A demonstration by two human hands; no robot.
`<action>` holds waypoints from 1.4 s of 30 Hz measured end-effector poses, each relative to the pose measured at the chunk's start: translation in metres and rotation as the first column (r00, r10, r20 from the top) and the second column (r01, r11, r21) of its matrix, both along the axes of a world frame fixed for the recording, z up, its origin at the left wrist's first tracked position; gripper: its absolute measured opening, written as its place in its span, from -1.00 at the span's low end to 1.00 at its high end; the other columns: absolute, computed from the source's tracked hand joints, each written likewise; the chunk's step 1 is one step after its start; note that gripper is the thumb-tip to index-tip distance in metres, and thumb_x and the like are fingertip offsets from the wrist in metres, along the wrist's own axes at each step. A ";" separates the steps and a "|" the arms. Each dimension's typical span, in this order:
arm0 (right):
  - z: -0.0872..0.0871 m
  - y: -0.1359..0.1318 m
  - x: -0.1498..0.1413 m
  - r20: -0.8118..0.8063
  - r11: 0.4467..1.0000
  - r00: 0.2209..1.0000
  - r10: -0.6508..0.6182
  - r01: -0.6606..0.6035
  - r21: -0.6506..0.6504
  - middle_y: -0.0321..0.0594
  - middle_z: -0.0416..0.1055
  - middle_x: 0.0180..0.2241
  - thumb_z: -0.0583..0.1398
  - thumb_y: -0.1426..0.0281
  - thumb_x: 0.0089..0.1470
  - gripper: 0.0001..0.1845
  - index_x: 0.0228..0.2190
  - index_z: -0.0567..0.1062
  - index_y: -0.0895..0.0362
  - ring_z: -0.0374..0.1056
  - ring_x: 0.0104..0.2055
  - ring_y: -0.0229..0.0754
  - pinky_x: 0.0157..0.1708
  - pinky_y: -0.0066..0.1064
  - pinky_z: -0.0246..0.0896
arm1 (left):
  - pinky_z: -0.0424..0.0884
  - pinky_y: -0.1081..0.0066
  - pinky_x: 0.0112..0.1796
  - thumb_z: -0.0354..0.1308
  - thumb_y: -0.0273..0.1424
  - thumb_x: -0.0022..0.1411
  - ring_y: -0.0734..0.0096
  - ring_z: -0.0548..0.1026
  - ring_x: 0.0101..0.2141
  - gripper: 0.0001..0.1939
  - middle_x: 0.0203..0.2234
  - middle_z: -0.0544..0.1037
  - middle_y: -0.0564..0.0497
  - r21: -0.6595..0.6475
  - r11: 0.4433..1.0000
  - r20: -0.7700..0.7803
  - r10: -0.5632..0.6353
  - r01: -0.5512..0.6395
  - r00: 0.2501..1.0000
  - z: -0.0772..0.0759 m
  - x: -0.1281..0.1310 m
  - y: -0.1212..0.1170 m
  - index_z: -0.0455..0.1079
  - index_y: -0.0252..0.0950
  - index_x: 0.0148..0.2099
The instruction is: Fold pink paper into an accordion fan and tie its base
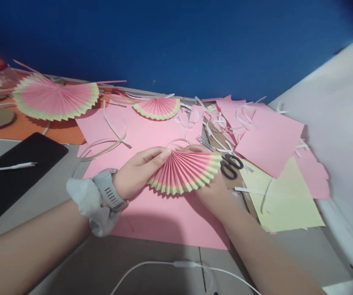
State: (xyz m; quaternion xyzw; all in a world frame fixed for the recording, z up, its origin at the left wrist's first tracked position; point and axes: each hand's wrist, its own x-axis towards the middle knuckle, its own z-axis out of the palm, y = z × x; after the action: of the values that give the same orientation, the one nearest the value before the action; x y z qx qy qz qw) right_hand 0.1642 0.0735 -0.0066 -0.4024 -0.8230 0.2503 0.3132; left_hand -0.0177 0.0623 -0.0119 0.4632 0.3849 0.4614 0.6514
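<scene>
A pleated paper fan (184, 172), pink with a pale green zigzag edge, is spread in a half circle between my hands. My left hand (142, 168) pinches its gathered corner, thumb on top. Behind the fan lies my right hand (210, 192), its fingers mostly hidden by the paper and seeming to support it from beneath. Under both hands is a large pink sheet (152, 223). Just right of the fan, black scissor handles (231, 166) show, the blades out of sight.
A smaller fan (157, 107) and a larger one (55, 98) lie farther back. Pink sheets (271, 135), a yellow-green sheet (290, 200) and white paper strips are scattered right. A black tablet-like slab (19, 176) sits left. A white cable (152, 262) crosses the front; a blue wall (176, 45) stands behind.
</scene>
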 end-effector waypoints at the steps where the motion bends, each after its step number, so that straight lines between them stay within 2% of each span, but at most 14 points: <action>1: -0.001 0.001 0.001 -0.064 0.999 0.998 -0.020 0.018 -0.033 -0.15 0.36 -0.04 0.01 0.46 0.15 -0.64 -0.01 0.29 0.01 0.32 0.01 -0.11 -0.01 -0.19 0.27 | 0.34 0.41 -0.34 0.02 -0.20 0.28 0.42 0.44 -0.44 -0.66 -0.43 0.54 0.00 -0.012 1.000 -0.019 0.012 -0.013 1.000 0.000 0.000 0.000 0.47 -0.34 -0.12; 4: -0.003 0.006 0.003 -0.292 0.971 0.948 -0.124 0.056 -0.230 -0.23 0.41 -0.06 -0.05 0.37 0.21 -0.68 -0.07 0.38 -0.04 0.32 0.03 -0.08 -0.01 -0.12 0.27 | 0.33 0.42 -0.43 0.02 -0.17 0.27 0.45 0.37 -0.56 -0.64 -0.60 0.45 0.07 0.004 0.999 -0.122 0.050 -0.050 0.991 0.002 0.000 0.000 0.48 -0.35 -0.19; 6: -0.003 0.008 0.003 -0.411 0.935 0.891 -0.195 0.043 -0.351 -0.23 0.41 -0.06 -0.15 0.30 0.25 -0.61 -0.05 0.38 -0.05 0.33 0.03 -0.06 -0.04 -0.09 0.29 | 0.32 0.43 -0.45 0.00 -0.16 0.27 0.44 0.36 -0.55 -0.63 -0.62 0.42 0.08 0.031 0.998 -0.175 0.056 -0.051 0.983 0.003 -0.001 0.000 0.48 -0.36 -0.22; 7: -0.002 0.008 0.002 -0.444 0.927 0.867 -0.224 0.049 -0.371 -0.22 0.40 -0.05 -0.19 0.26 0.26 -0.57 -0.02 0.36 -0.04 0.32 0.03 -0.06 -0.05 -0.08 0.29 | 0.31 0.43 -0.45 0.00 -0.16 0.28 0.43 0.37 -0.53 -0.62 -0.61 0.42 0.07 0.042 0.998 -0.195 0.056 -0.048 0.979 0.003 -0.001 0.000 0.47 -0.36 -0.24; 9: 0.001 0.008 0.001 -0.454 0.938 0.851 -0.264 0.117 -0.327 -0.21 0.37 0.00 -0.22 0.21 0.27 -0.54 0.00 0.34 -0.03 0.29 0.07 -0.07 0.02 -0.06 0.23 | 0.30 0.44 -0.45 -0.02 -0.14 0.28 0.42 0.37 -0.52 -0.61 -0.61 0.41 0.07 0.057 0.998 -0.231 0.049 -0.036 0.972 0.003 -0.002 0.000 0.45 -0.35 -0.29; 12: 0.006 0.003 -0.001 -0.361 0.962 0.894 -0.265 0.223 -0.155 -0.21 0.34 0.03 -0.11 0.20 0.26 -0.63 -0.03 0.36 -0.02 0.22 0.12 -0.09 0.14 -0.07 0.07 | 0.29 0.44 -0.48 -0.03 -0.11 0.26 0.42 0.35 -0.55 -0.59 -0.64 0.38 0.08 0.060 0.998 -0.269 0.034 -0.019 0.963 0.003 -0.002 0.000 0.42 -0.33 -0.37; 15: 0.008 0.000 -0.002 -0.293 0.960 0.914 -0.281 0.270 -0.078 -0.19 0.39 -0.05 0.02 0.26 0.23 -0.76 -0.11 0.37 -0.02 0.26 0.06 -0.09 0.08 -0.12 0.15 | 0.29 0.43 -0.46 -0.01 -0.11 0.25 0.40 0.36 -0.54 -0.60 -0.65 0.37 0.08 0.068 0.997 -0.281 0.039 -0.021 0.959 0.003 -0.002 0.000 0.40 -0.32 -0.40; 17: 0.008 -0.001 -0.002 -0.290 0.958 0.913 -0.288 0.277 -0.079 -0.19 0.41 -0.12 0.07 0.29 0.20 -0.83 -0.16 0.37 0.00 0.33 -0.03 -0.11 -0.03 -0.19 0.26 | 0.31 0.42 -0.43 -0.03 -0.12 0.27 0.37 0.38 -0.51 -0.61 -0.65 0.37 0.08 0.070 0.997 -0.288 0.044 -0.025 0.957 0.003 -0.002 0.000 0.41 -0.32 -0.37; 20: 0.006 -0.001 -0.003 -0.294 0.963 0.917 -0.269 0.258 -0.077 -0.20 0.41 -0.21 0.12 0.32 0.17 -0.88 -0.22 0.37 0.03 0.37 -0.15 -0.16 -0.16 -0.29 0.32 | 0.32 0.42 -0.36 -0.04 -0.14 0.28 0.35 0.40 -0.43 -0.62 -0.58 0.42 0.06 0.082 0.996 -0.292 0.067 -0.045 0.954 0.003 -0.002 0.001 0.44 -0.32 -0.30; 23: 0.003 -0.001 -0.004 -0.310 0.966 0.915 -0.258 0.249 -0.069 -0.24 0.41 -0.28 0.15 0.36 0.15 -0.93 -0.27 0.38 0.05 0.37 -0.20 -0.20 -0.19 -0.34 0.31 | 0.31 0.42 -0.32 -0.02 -0.16 0.28 0.36 0.38 -0.38 -0.64 -0.48 0.45 0.04 0.118 0.991 -0.305 0.095 -0.062 0.948 0.003 -0.002 0.001 0.44 -0.32 -0.24; 30: 0.001 -0.003 -0.005 -0.252 0.960 0.927 -0.279 0.266 -0.086 -0.27 0.41 -0.32 0.16 0.37 0.14 -0.94 -0.29 0.40 0.07 0.36 -0.27 -0.22 -0.25 -0.36 0.30 | 0.32 0.37 -0.26 -0.06 -0.18 0.31 0.34 0.40 -0.40 -0.63 -0.48 0.47 0.02 0.156 0.986 -0.319 0.109 -0.062 0.942 0.003 -0.002 0.001 0.45 -0.33 -0.19; 35: 0.003 -0.003 -0.004 -0.205 0.969 0.947 -0.248 0.239 -0.070 -0.28 0.43 -0.27 0.13 0.36 0.17 -0.89 -0.24 0.42 0.07 0.34 -0.21 -0.25 -0.18 -0.38 0.27 | 0.30 0.36 -0.12 -0.10 -0.18 0.33 0.28 0.44 -0.23 -0.61 -0.26 0.53 -0.05 0.169 0.984 -0.287 0.104 -0.057 0.952 0.003 -0.001 0.002 0.46 -0.33 -0.16; 42: 0.001 -0.002 -0.003 -0.189 0.980 0.963 -0.190 0.198 0.024 -0.25 0.41 -0.21 0.08 0.37 0.20 -0.85 -0.18 0.39 0.06 0.33 -0.13 -0.22 -0.09 -0.33 0.24 | 0.32 0.36 -0.10 -0.08 -0.22 0.33 0.30 0.45 -0.21 -0.64 -0.24 0.55 -0.03 0.206 0.976 -0.315 0.133 -0.069 0.940 0.001 0.000 0.001 0.44 -0.34 -0.12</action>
State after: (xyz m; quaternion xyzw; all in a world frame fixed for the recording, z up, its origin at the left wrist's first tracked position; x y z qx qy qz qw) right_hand 0.1611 0.0712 -0.0052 -0.4490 -0.7520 0.2374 0.4202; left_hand -0.0177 0.0635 -0.0105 0.5734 0.4646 0.4461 0.5063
